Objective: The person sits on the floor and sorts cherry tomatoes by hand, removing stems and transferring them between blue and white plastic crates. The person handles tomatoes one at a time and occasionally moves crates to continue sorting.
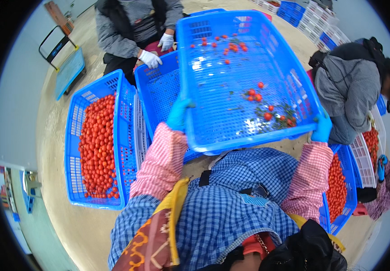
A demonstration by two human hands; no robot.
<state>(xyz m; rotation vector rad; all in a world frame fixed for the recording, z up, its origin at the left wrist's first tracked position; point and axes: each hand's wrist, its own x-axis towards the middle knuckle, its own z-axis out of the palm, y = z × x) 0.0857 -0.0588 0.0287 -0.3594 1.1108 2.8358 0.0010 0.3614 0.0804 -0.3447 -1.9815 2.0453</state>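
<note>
Both my hands, in blue gloves, hold up a large blue plastic crate (222, 144) by its near corners. My left hand (179, 113) grips the near left corner, my right hand (321, 127) the near right one. Small red tomatoes (258, 97) and green stem bits lie scattered on the crate's latticed floor, some towards the far end, some near my right hand. Partly beneath it, to the left, stands another blue crate (162, 79) with green scraps on its bottom. The fingers under the rims are partly hidden.
A blue crate (124, 111) of tomatoes stands at left, another (350, 203) at right. A person in white gloves (151, 59) sits across; a bent-over person (350, 84) and another person's blue-gloved hand (381, 167) are at right. A platform trolley (69, 73) stands far left.
</note>
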